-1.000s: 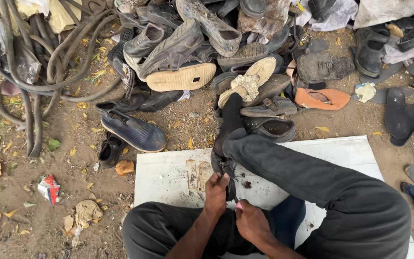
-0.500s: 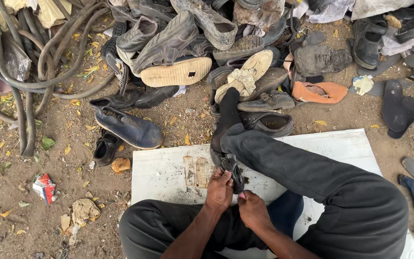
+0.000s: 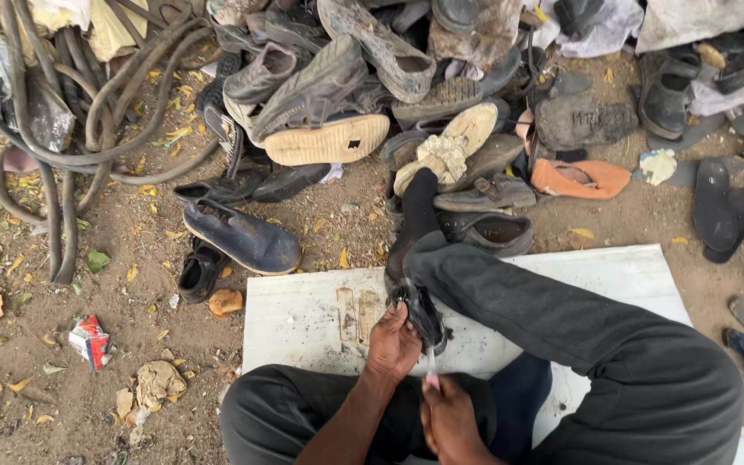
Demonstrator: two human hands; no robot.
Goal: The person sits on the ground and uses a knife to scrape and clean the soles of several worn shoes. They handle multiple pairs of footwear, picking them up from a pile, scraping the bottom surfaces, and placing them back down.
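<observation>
I sit on a white board point(image 3: 303, 320) on bare dirt, my legs in dark trousers point(image 3: 579, 327). My left hand point(image 3: 393, 344) grips a small black worn shoe point(image 3: 417, 308) that rests against my raised leg. My right hand point(image 3: 451, 419) is lower, close to my body, and pinches a thin pale tool or thread point(image 3: 430, 366) that runs up to the shoe. I cannot tell which of the two it is. My black-socked foot point(image 3: 415, 215) stretches toward the shoe pile.
A heap of old shoes and soles point(image 3: 372, 95) fills the top. Dark rubber hoses point(image 3: 71, 146) coil at the left. A blue shoe point(image 3: 243, 237), an orange sandal point(image 3: 579, 179) and a black flip-flop point(image 3: 721, 211) lie around the board. Litter point(image 3: 88, 337) dots the dirt.
My right hand has drawn back from the shoe toward my body, pulling the thin pale piece out. My left hand has kept its hold on the shoe.
</observation>
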